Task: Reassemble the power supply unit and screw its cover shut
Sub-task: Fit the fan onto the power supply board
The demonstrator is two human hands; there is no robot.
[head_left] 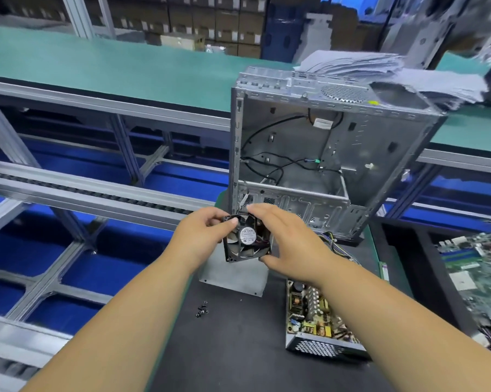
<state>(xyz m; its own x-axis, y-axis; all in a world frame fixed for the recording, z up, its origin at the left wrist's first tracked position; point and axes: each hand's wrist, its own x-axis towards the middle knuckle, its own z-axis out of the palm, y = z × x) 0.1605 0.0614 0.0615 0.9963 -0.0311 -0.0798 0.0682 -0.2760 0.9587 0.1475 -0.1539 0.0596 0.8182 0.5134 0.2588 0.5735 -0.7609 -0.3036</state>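
fan: square black plastic cooling fan with a round white hub label [247, 240], held in the air above the far part of the dark desk mat [233, 349], label toward the camera, tilted a little
left hand [201, 236]: grasping the fan, thumb on its upper left corner, fingers curled behind
right hand [283, 239]: fingers over the fan's top edge, thumb under its lower right corner; also a grasp
cover: flat grey sheet-metal panel [233, 278] lying on the mat directly below the fan, toward the far edge
PSU base: open grey metal tray with perforated front wall and a bare brown circuit board full of coils and capacitors [309, 315], right side of the mat, partly hidden by the right forearm
screws: small heap of dark screws [202, 309] loose on the mat, left of the PSU base, near the cover's front edge
PC case: empty grey steel computer chassis [323, 154] standing at the mat's far edge, loose black cables inside
step (judged): fan not yet mounted, cover off, screws not in
risk 1: fan's thin wires, barely visible at its right side, may get pinched under the cover or snag on board parts
risk 2: fan mounted wrong face out, airflow reversed
risk 3: forearm or cover sweeps the loose screws off the mat's left edge
risk 4: fan slips, since both holds are only at corners, and lands on the cover or board
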